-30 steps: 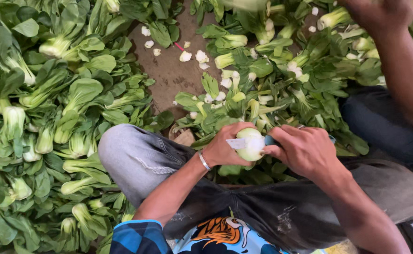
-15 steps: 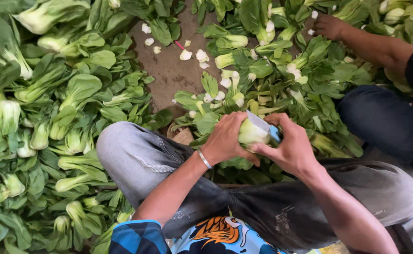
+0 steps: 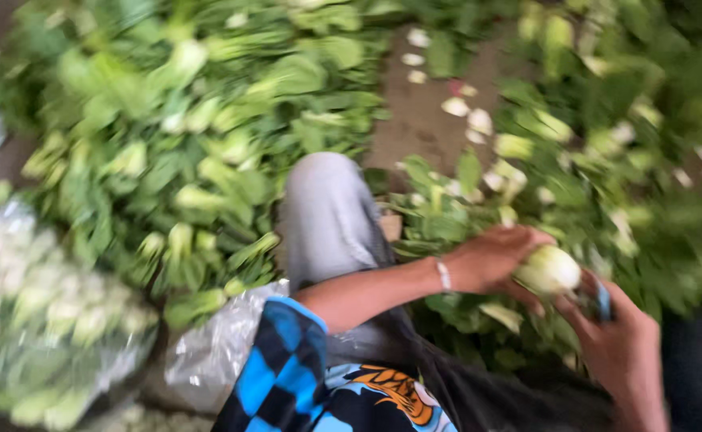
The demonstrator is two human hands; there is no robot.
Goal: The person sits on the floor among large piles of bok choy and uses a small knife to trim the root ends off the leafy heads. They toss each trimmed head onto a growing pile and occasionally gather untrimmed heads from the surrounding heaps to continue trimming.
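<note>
- The picture is blurry, so small things are hard to see.
- The left hand comes in from about 8 o'clock. Its fingers are curled around a pale green bulb of a leafy vegetable.
- The bulb sits at about 3 o'clock from the middle of the picture, between the two hands and touching both.
- A thin pale band goes around the left wrist.
- The right hand comes up from about 5 o'clock. Its fingers are bent close together around a small tool with a blue handle. The tool is just beside the bulb, at its 4 o'clock side. I cannot tell if the blade touches the bulb.
- A knee in grey trousers sticks up near the middle, at 9 o'clock from the bulb.
- A sleeve with blue and black squares is at 6 o'clock.
- A big heap of green leafy vegetables lies from 9 to 11 o'clock.
- More greens are piled from 1 to 3 o'clock.
- A strip of bare brown ground runs up at 12 o'clock, between the two heaps. Small white cut bits lie on it.
- A clear plastic bag with pale greens inside is at 8 o'clock.
</note>
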